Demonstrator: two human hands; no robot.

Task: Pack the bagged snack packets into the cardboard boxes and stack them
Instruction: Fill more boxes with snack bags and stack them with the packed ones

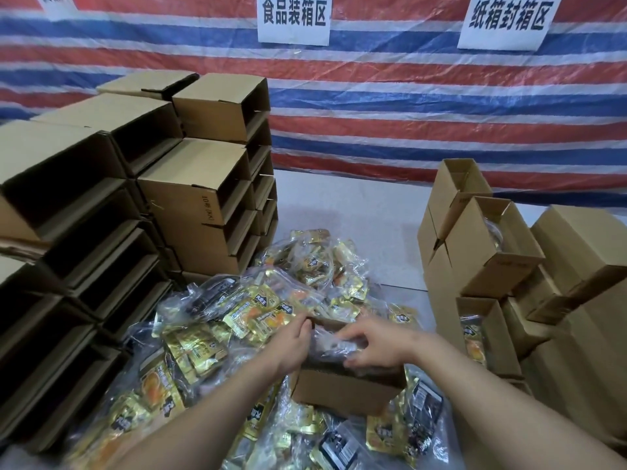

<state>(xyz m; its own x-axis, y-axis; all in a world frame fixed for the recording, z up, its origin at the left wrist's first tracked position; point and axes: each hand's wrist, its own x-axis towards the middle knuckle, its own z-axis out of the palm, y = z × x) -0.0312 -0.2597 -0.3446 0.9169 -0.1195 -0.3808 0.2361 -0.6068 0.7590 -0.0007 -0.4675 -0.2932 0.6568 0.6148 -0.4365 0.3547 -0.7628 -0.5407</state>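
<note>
Wall: a plastic sheet (407, 106) in red, white and blue stripes covers the whole back.
Signs: two white paper signs (293, 18) with black Chinese characters hang on it; a third is cut off top left.
Surface: pale grey surface (356, 205), evenly lit.
</note>
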